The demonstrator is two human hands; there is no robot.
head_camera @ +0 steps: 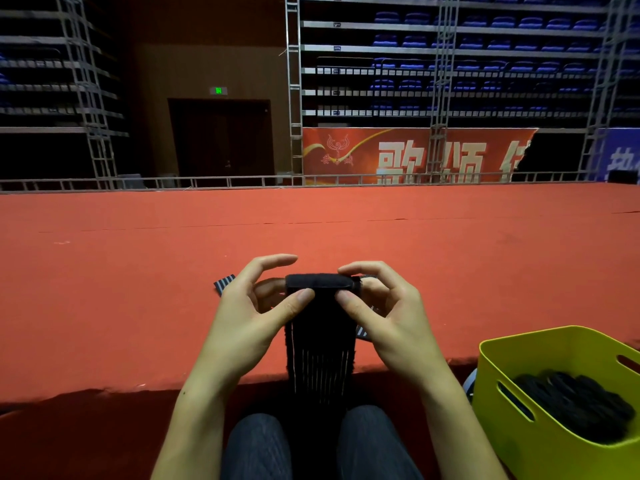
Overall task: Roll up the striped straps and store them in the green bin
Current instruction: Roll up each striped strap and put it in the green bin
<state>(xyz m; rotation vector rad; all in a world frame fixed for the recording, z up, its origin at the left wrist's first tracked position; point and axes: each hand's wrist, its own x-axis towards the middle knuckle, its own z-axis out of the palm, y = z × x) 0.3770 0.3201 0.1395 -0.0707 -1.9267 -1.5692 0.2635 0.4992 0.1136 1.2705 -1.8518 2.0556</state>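
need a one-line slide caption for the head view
Both hands, left and right, roll a dark striped strap over red carpet; the green bin beside holds finished rolls.

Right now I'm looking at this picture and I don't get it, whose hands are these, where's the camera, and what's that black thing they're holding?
There is no machine here: a person wears one camera on the head, looking forward and down, so you see their own arms and knees. The left hand and right hand pinch the rolled top of a black striped strap, whose loose end hangs down between the knees. In front lies a red carpeted stage, with another striped strap end showing beside the left hand. At lower right stands the green bin, with dark rolled straps already inside.
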